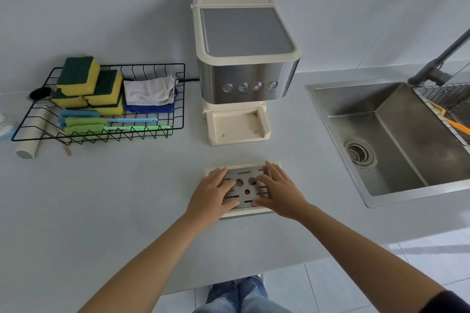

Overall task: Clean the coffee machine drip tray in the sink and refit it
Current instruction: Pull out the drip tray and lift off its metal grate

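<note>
Lying on counter [127,198] before coffee machine [245,63]: drip tray [244,187], out of its base. Left hand [212,197], right hand [279,193]: fingers spread flat on grille. Sink [396,140] to right.

Left hand [212,197] and right hand [278,192] half-hide drip tray [245,176].

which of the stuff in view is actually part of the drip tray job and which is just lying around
Job: drip tray, left hand and right hand resting on it; coffee machine; sink; faucet.
Lying about: wire basket of sponges, cloths, brushes; portafilter at its left end.
</note>
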`<state>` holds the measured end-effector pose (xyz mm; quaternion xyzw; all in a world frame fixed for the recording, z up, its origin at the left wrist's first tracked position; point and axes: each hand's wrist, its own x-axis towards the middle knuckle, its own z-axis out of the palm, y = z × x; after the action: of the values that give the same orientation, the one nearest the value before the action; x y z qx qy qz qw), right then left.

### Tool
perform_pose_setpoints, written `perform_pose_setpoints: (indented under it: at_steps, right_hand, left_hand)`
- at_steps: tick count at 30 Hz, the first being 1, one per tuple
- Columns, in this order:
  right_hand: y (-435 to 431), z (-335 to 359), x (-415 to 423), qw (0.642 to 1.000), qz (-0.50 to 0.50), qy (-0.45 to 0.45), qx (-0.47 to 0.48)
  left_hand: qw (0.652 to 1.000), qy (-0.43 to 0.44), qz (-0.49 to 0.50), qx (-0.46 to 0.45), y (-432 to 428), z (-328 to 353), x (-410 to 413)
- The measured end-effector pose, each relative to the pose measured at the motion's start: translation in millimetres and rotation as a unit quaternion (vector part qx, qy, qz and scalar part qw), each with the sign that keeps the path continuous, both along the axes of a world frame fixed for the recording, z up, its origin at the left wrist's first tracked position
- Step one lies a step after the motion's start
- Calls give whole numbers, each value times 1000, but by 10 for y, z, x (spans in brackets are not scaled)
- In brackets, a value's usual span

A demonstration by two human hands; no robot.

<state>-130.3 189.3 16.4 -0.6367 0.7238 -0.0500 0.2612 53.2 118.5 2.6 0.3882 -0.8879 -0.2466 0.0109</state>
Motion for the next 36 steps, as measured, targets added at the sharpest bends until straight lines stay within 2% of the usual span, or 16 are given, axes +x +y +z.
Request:
perform_pose_setpoints:
  at_steps: [3,10,26,36]
  right_hand:
    - [-27,-36,-3,999,35,16,4]
    - [-120,-98,-36,997,60,32,30]
    - [-178,62,-119,997,53,38,42]
    - [-228,213,-621,997,50,58,27]
  left_hand:
    - [999,-10,-31,-1,-20,6,-39]
    - [991,-102,-82,11,-82,61,-84]
    - [985,-134,-105,1,-180,205,-199]
    - [984,-125,-125,-34,-287,347,-685]
